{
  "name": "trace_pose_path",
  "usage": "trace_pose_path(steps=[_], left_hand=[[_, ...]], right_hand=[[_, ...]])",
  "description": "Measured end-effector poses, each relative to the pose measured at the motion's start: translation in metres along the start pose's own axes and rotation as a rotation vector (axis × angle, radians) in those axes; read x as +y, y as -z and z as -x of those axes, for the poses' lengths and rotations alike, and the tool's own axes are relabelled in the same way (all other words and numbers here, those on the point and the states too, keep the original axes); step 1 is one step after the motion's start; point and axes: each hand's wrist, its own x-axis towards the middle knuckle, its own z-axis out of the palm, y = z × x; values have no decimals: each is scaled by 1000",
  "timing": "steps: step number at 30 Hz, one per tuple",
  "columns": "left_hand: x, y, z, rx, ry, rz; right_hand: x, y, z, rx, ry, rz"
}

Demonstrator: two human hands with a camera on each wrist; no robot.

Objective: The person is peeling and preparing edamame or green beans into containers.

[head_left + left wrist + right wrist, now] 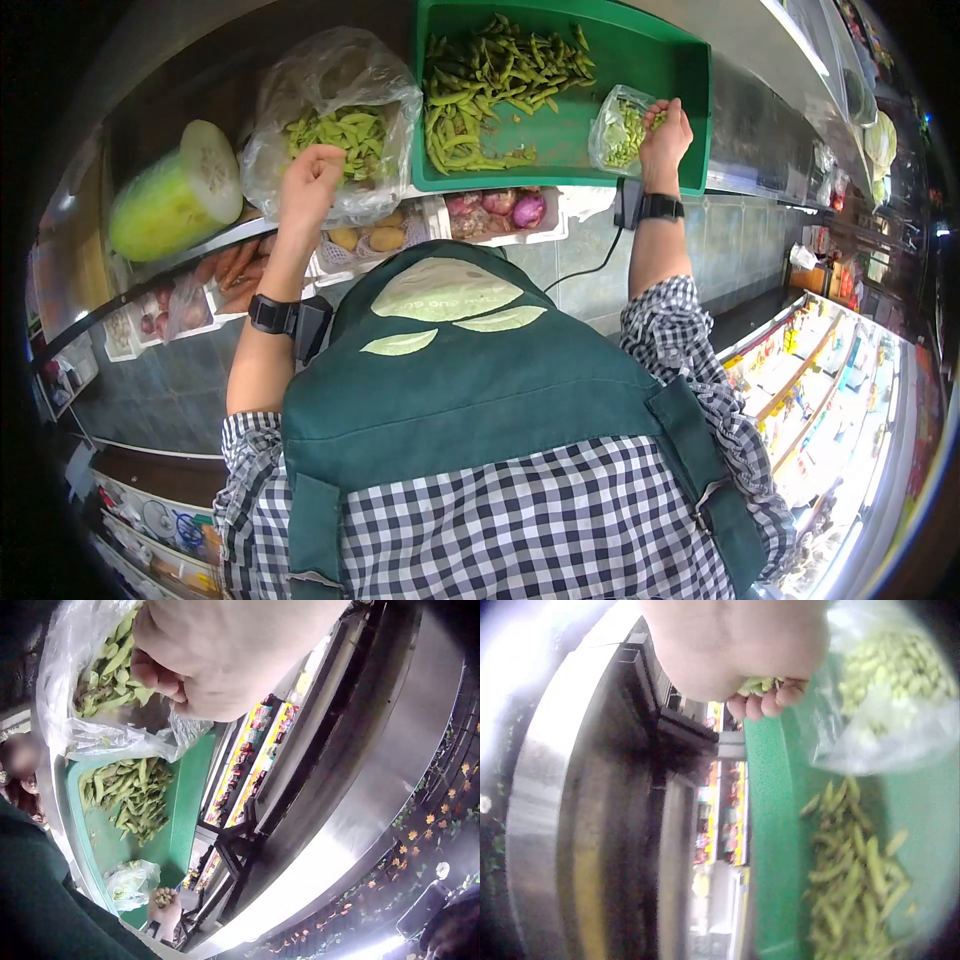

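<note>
My left hand [312, 185] hovers at a clear plastic bag [275, 110] full of flat green bean pods [355, 135]. Its fingers [161, 675] are curled, and nothing shows between them. My right hand [666, 140] is at the right end of a green tray [565, 18], its fingers [757, 707] curled round several shelled green beans [759, 685]. Beside it, inside the tray, sits a small clear bag [600, 135] of shelled beans [626, 130]. Unshelled pods [500, 70] are heaped in the tray's left part and along its near side.
A cut winter melon [165, 205] lies left of the large bag. Below the counter edge stand crates with potatoes [387, 238], red onions [530, 209] and carrot-like roots [240, 265]. A cable [590, 270] hangs from my right wrist camera. Lit shelves [820, 390] are at the right.
</note>
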Motion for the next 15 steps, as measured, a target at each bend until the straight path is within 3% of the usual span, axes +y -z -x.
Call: trace_pose_path(steps=[2, 3, 10, 15], left_hand=[[3, -8, -1, -105, 29, 49], [6, -12, -1, -106, 25, 49], [-2, -2, -2, -131, 26, 61], [-3, -2, 6, -86, 47, 75]], right_hand=[[14, 21, -26, -92, 89, 272], [22, 35, -37, -129, 15, 390], [43, 45, -44, -35, 126, 203], [44, 42, -39, -16, 213, 402]])
